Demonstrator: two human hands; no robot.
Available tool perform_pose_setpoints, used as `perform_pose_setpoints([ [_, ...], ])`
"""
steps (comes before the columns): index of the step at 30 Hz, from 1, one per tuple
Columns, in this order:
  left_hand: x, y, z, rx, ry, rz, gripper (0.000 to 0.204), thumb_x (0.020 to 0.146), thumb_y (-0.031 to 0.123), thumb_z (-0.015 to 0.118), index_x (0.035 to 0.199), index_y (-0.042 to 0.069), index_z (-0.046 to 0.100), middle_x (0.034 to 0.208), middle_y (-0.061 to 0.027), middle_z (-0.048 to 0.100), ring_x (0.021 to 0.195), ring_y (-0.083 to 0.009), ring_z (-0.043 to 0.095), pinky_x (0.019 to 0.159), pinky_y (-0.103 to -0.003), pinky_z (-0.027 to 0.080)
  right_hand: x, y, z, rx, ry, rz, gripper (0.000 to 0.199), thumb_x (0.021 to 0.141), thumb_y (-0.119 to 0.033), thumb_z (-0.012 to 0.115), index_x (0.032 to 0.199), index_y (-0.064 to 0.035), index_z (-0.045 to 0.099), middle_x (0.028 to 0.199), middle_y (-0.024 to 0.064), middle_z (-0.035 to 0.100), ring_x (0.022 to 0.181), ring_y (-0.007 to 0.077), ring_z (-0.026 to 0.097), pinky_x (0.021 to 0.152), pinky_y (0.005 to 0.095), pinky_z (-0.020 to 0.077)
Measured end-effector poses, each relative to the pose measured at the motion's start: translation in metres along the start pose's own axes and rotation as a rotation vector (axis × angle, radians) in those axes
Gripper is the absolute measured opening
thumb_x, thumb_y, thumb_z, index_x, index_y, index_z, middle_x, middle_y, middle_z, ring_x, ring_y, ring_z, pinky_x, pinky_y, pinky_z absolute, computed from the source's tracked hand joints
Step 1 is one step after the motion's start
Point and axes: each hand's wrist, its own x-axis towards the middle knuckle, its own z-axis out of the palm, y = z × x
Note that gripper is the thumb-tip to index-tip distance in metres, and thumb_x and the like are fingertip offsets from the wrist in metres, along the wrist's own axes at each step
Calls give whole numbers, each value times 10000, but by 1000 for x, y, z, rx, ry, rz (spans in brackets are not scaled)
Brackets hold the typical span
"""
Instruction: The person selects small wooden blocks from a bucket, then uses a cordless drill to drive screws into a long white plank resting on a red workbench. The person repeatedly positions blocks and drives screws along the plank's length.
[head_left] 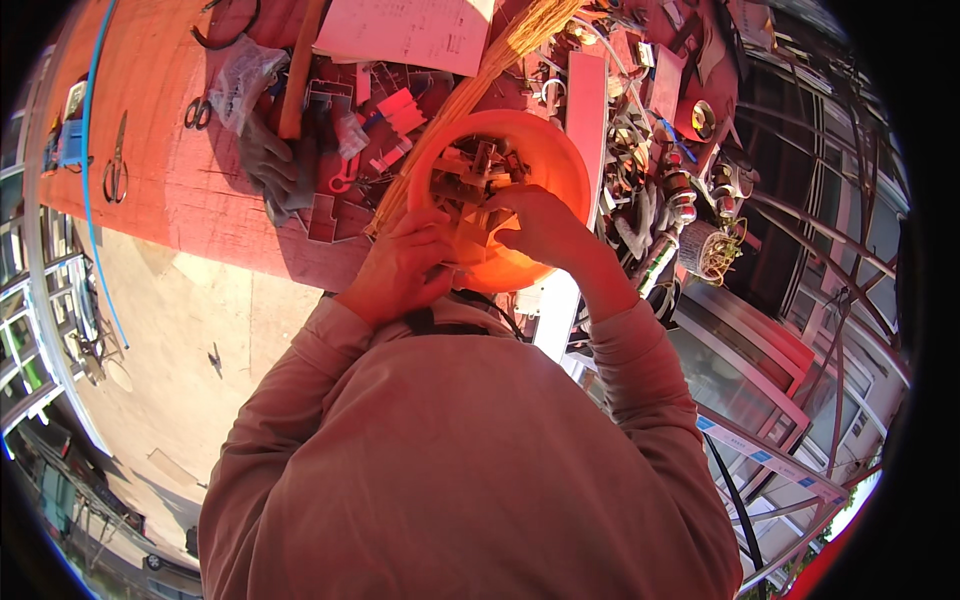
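An orange bucket [560, 165] stands on the red-lit table close to my body. Several small metal pieces [478, 165] lie jumbled inside it. My left hand [408, 258] is closed at the bucket's near left rim; whether its fingers grip the rim or a piece is hidden. Reaching over the right side, my right hand [545, 225] is inside the bucket, its thumb and fingers pinching a small angular piece [472, 240] tinted orange by the light. The exact kind of this piece does not show.
A bundle of straw-like bristles [490, 75] slants behind the bucket. Leftward lie a grey glove [270, 165], a clear plastic bag [245, 80], a wooden handle [301, 70], scissors [117, 165] and a paper sheet [405, 30]. Cluttered hardware [650, 165] crowds the right.
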Motion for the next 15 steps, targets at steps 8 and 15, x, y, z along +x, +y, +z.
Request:
perform_pose_setpoints([
  [8,8,6,-5,-110,9,8,161,783,21,746,940,55,743,1067,-81,730,1282,-356,604,1044,-477,500,-2,12,30,-153,160,5,206,890,-216,775,1005,-46,748,949,174,723,933,381,693,806,480,548],
  [15,-2,17,-6,-143,32,31,182,752,-18,739,928,25,723,1044,-101,726,1248,-373,630,1023,-464,527,11,16,0,-83,618,29,204,938,-210,741,1041,-34,728,922,157,730,846,358,714,764,432,562],
])
